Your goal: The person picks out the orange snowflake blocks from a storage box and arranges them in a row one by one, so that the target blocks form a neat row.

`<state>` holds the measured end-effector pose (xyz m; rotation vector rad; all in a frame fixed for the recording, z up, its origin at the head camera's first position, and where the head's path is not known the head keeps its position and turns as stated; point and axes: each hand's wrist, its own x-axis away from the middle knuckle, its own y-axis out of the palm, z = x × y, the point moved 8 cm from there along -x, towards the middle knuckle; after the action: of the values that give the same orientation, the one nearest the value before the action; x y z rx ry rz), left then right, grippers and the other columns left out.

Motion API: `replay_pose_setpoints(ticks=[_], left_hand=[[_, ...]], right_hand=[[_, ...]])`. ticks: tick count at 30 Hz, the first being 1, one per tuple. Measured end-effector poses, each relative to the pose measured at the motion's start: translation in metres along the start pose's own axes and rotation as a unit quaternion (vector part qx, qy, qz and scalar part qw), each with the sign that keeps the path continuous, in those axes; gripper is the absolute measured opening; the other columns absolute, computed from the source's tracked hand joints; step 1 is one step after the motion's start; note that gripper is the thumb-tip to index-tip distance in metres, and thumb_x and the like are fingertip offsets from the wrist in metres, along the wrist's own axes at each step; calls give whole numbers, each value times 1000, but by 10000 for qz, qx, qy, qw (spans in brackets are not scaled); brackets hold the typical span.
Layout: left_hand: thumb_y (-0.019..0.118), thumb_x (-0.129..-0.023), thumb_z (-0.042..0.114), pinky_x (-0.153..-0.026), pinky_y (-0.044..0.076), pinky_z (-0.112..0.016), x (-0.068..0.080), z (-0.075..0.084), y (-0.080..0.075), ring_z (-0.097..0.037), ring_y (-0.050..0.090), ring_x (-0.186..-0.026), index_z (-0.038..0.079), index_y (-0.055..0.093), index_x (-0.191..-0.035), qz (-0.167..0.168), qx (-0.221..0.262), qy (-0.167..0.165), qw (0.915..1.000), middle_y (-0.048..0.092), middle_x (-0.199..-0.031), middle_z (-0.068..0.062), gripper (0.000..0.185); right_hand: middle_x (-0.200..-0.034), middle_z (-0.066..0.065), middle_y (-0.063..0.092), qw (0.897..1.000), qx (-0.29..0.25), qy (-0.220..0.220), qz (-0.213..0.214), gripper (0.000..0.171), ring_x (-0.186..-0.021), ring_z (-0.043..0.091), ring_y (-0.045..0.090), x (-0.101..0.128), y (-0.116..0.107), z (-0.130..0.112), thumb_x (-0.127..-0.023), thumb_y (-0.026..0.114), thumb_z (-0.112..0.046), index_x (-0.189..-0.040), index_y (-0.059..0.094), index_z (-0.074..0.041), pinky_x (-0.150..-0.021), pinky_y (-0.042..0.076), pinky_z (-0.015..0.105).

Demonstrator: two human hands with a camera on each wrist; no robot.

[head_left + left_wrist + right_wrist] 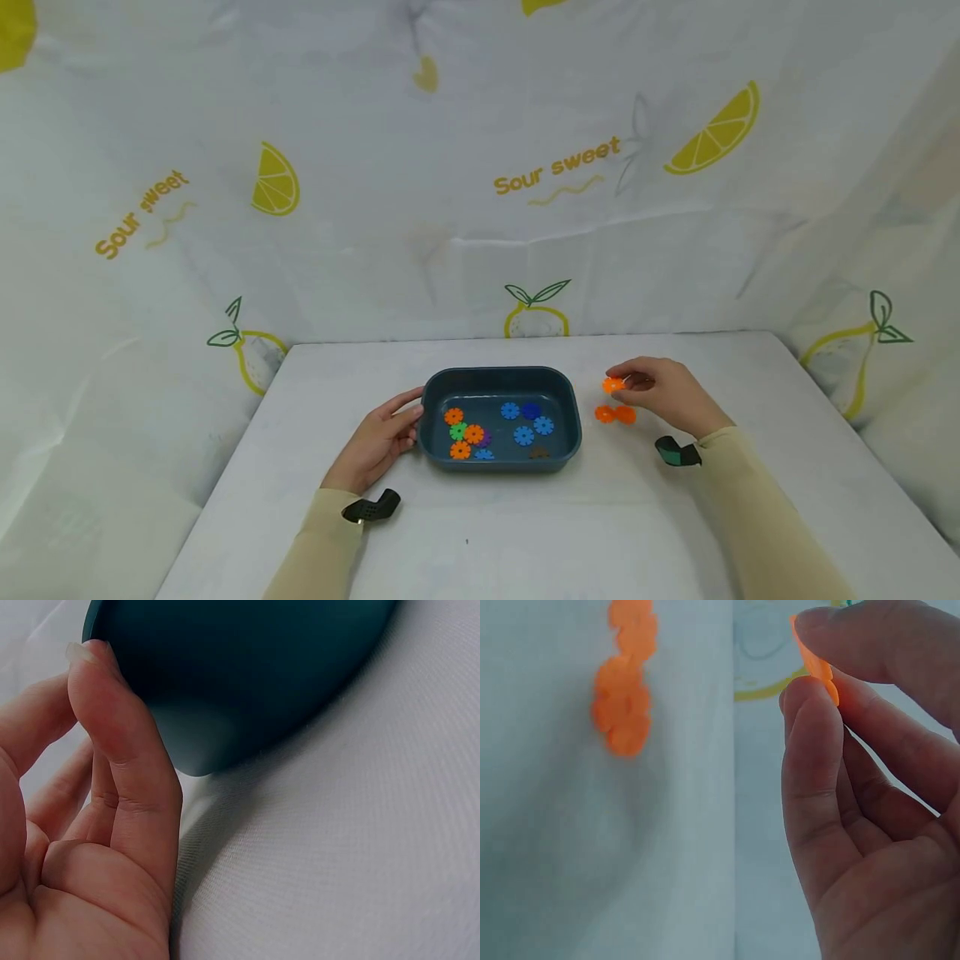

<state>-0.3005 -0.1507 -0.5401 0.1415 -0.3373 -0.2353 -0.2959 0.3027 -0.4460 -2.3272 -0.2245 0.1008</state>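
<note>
A dark blue tray (pixel 573 417) sits mid-table and holds several plastic gear pieces: orange (pixel 453 416), green (pixel 457 432) and blue (pixel 523 435). My left hand (pixel 382 437) rests against the tray's left wall (pixel 225 667), fingers fairly straight and touching it. Right of the tray, my right hand (pixel 660 392) pinches one orange gear (pixel 612 385) between thumb and fingertips (pixel 814 697), lifted a little off the table. Two joined orange gears (pixel 615 414) lie on the table just below it, also seen as a blurred orange shape (pixel 624 690) in the right wrist view.
The white table (pixel 525 533) is ringed by a white lemon-print cloth backdrop (pixel 480 208) on three sides. Its far edge runs just behind the tray. Both wrists carry dark straps (pixel 371 507).
</note>
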Motion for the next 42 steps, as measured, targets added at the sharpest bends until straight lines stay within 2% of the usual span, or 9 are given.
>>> replay_pose_setpoints(ticks=[7,15,23,32,42], left_hand=[[73,-105,33,-72,54,-19,2,-1,-3,-11,58,-80,25,58,-155,4,20,27,10000,66,-100,-1,53],[70,-108,29,-70,53,-18,5,-1,-3,-10,57,-79,22,54,-158,-28,60,80,9999,65,-99,0,53],[71,-107,31,-70,53,-18,3,-1,0,-10,58,-78,23,54,-157,-70,67,70,9999,65,-96,0,54],[70,-107,30,-70,53,-18,2,-1,1,-10,58,-79,23,54,-157,-60,11,25,10000,65,-101,-1,53],[70,-107,31,-70,54,-18,1,1,3,-9,59,-77,22,53,-158,-109,10,47,9999,65,-98,0,54]], right_hand=[[-118,3,77,9995,153,221,139,35,-104,21,67,10,-3,29,-96,83,-36,-127,79,-20,-86,56,27],[-123,5,77,9991,232,340,118,31,-107,20,68,19,-3,45,-97,82,-27,-126,79,-18,-86,56,24],[-119,4,76,9986,326,381,146,32,-106,20,66,24,-4,54,-96,83,-28,-126,79,-18,-85,55,24],[-116,3,74,9980,281,558,99,33,-106,21,64,27,2,61,-96,84,-30,-126,78,-18,-90,54,36],[-120,5,74,9977,214,631,92,32,-108,23,66,25,5,67,-96,83,-31,-126,78,-19,-91,54,38]])
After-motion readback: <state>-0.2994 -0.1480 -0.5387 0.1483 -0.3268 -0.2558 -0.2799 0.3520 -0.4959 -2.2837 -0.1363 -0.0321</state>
